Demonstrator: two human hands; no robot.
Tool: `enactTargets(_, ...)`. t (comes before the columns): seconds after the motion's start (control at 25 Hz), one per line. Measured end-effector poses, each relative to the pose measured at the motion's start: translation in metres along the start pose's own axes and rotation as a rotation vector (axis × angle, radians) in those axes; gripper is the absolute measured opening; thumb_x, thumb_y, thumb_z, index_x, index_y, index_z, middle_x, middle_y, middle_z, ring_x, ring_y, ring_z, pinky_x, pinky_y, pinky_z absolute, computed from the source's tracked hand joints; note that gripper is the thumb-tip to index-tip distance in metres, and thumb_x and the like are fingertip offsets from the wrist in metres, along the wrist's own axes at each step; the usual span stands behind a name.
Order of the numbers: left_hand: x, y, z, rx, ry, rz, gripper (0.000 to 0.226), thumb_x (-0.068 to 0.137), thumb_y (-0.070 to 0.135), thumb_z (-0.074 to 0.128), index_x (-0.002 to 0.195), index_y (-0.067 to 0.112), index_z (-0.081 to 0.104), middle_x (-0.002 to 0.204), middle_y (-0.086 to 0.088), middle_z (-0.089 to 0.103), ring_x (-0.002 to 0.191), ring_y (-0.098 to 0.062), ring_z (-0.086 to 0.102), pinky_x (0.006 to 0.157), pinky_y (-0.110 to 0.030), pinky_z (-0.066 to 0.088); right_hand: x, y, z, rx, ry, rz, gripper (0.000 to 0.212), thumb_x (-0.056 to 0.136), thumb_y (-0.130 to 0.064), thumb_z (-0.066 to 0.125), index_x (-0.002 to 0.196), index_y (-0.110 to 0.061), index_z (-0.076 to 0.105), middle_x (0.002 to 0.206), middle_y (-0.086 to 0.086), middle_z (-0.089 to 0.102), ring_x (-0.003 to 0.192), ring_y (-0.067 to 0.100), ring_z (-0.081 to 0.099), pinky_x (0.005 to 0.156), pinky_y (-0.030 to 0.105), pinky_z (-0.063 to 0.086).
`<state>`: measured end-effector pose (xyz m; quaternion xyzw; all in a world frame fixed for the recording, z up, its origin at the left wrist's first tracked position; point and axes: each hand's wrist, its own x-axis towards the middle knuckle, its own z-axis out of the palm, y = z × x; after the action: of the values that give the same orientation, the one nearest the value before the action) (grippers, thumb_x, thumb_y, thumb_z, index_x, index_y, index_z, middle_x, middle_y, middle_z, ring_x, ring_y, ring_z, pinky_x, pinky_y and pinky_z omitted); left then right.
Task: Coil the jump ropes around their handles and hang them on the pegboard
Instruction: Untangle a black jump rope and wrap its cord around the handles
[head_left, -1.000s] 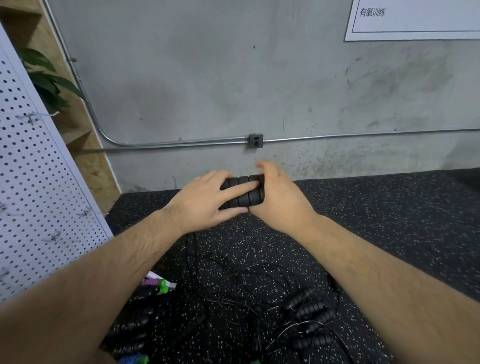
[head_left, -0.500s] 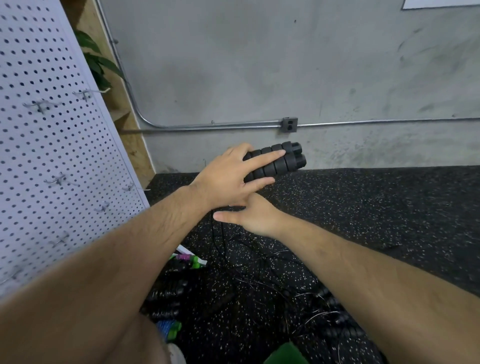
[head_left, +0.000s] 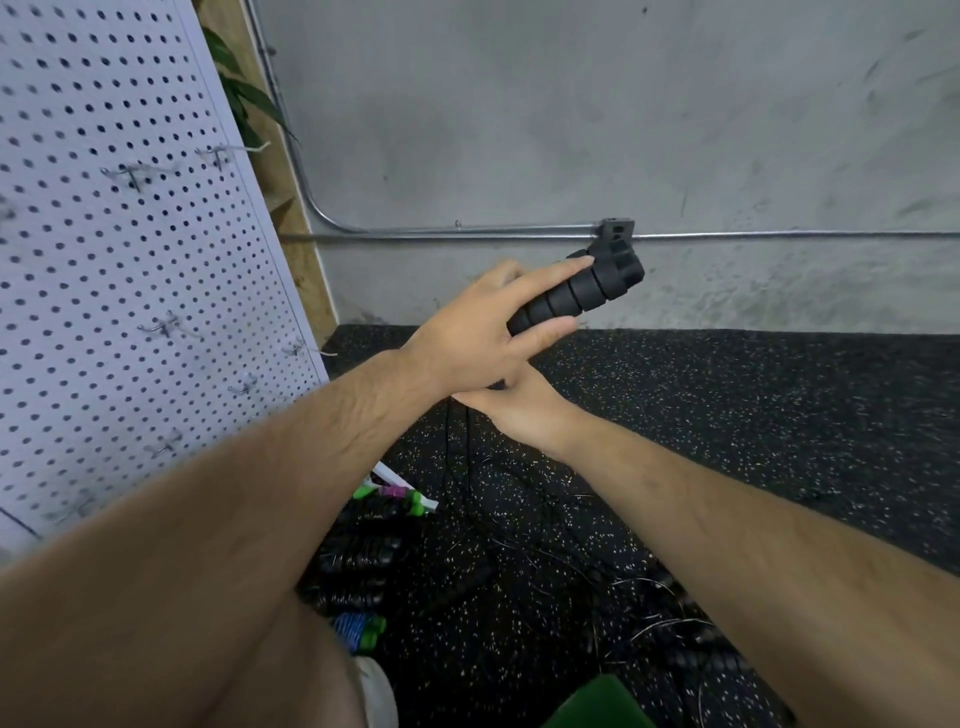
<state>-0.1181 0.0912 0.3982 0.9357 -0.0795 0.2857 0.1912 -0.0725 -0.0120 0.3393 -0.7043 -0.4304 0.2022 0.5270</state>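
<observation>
Handles sit clamped in my left hand; right hand, I cannot tell. I'd coil snugly before the pegboard at nine o'clock.

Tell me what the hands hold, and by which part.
Left hand grips the paired black handles at their near ends, caps free. Right hand: cannot tell, fingers hidden.

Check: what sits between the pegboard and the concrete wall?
Head view: a wooden board and green plant leaves fill that gap.
</observation>
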Motion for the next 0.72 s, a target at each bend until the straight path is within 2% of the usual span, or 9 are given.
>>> enactTargets(0.08,0.001,0.006,0.001,-0.025,-0.006,0.016,0.059,0.098,0.046,0.058,0.153,0.036,0.038,0.108,-0.005,0.054,0.101,-0.012,0.051,0.098,-0.016,0.038,-0.001,-0.011,-0.002,-0.044,-0.051,-0.039,0.023,0.097,-0.016,0.06,0.118,-0.026,0.058,0.114,-0.009,0.064,0.106,-0.001,0.058,0.094,0.021,0.049)
enactTargets(0.12,0.002,0.007,0.0,-0.03,-0.007,0.017,0.059,0.099,0.046,0.058,0.153,0.037,0.038,0.109,-0.005,0.055,0.102,-0.013,0.051,0.098,-0.016,0.038,-0.002,-0.015,-0.003,-0.059,-0.083,-0.034,0.015,0.099,-0.013,0.055,0.101,-0.026,0.062,0.1,-0.006,0.068,0.096,-0.001,0.061,0.092,0.023,0.048)
enactTargets(0.2,0.0,0.005,-0.005,-0.026,0.004,0.007,0.059,0.098,0.048,0.056,0.153,0.037,0.037,0.107,-0.004,0.055,0.1,-0.013,0.051,0.095,-0.014,0.037,-0.005,-0.012,-0.009,-0.04,-0.17,0.045,0.02,0.101,-0.018,0.052,0.085,-0.019,0.064,0.075,-0.001,0.07,0.078,0.005,0.065,0.094,0.031,0.048)
enactTargets(0.28,-0.002,-0.001,-0.011,-0.009,0.015,0.011,0.06,0.098,0.048,0.056,0.154,0.036,0.037,0.105,-0.003,0.053,0.097,-0.011,0.05,0.092,-0.01,0.035,-0.009,-0.008,-0.028,-0.049,-0.206,0.107,0.023,0.103,-0.029,0.054,0.093,-0.013,0.068,0.057,-0.01,0.058,0.062,0.007,0.058,0.089,0.037,0.056)
enactTargets(0.36,-0.006,-0.007,-0.018,0.027,0.003,0.023,0.06,0.098,0.048,0.056,0.154,0.037,0.037,0.106,0.0,0.051,0.096,-0.008,0.049,0.09,-0.01,0.035,-0.014,-0.01,-0.058,-0.118,-0.204,0.121,0.028,0.103,-0.036,0.055,0.098,-0.013,0.07,0.056,-0.014,0.048,0.057,0.008,0.048,0.074,0.034,0.055)
enactTargets(0.48,-0.012,-0.015,-0.021,0.128,-0.055,0.046,0.061,0.097,0.057,0.051,0.153,0.049,0.029,0.111,0.003,0.049,0.1,-0.012,0.05,0.09,-0.028,0.046,-0.026,-0.021,-0.102,-0.214,-0.18,0.142,0.027,0.101,-0.039,0.056,0.098,-0.018,0.073,0.059,-0.011,0.045,0.057,0.011,0.043,0.064,0.031,0.042)
enactTargets(0.56,-0.013,-0.016,-0.02,0.216,-0.113,0.105,0.06,0.097,0.061,0.046,0.153,0.052,0.026,0.117,-0.001,0.051,0.102,-0.017,0.052,0.089,-0.037,0.05,-0.037,-0.026,-0.125,-0.268,-0.15,0.182,0.024,0.1,-0.039,0.058,0.099,-0.022,0.074,0.055,-0.015,0.047,0.054,0.007,0.043,0.06,0.024,0.039)
enactTargets(0.64,-0.015,-0.016,-0.019,0.305,-0.172,0.175,0.06,0.097,0.062,0.042,0.154,0.05,0.026,0.123,-0.006,0.053,0.105,-0.02,0.052,0.09,-0.033,0.047,-0.047,-0.03,-0.141,-0.336,-0.12,0.204,0.022,0.098,-0.04,0.06,0.099,-0.023,0.074,0.057,-0.018,0.055,0.057,0.006,0.047,0.061,0.023,0.039)
enactTargets(0.72,-0.015,-0.015,-0.017,0.386,-0.212,0.244,0.06,0.097,0.062,0.039,0.154,0.049,0.027,0.125,-0.009,0.054,0.105,-0.021,0.052,0.09,-0.031,0.044,-0.054,-0.032,-0.152,-0.377,-0.101,0.215,0.017,0.097,-0.038,0.061,0.098,-0.026,0.073,0.067,-0.013,0.06,0.065,0.012,0.051,0.066,0.028,0.041)
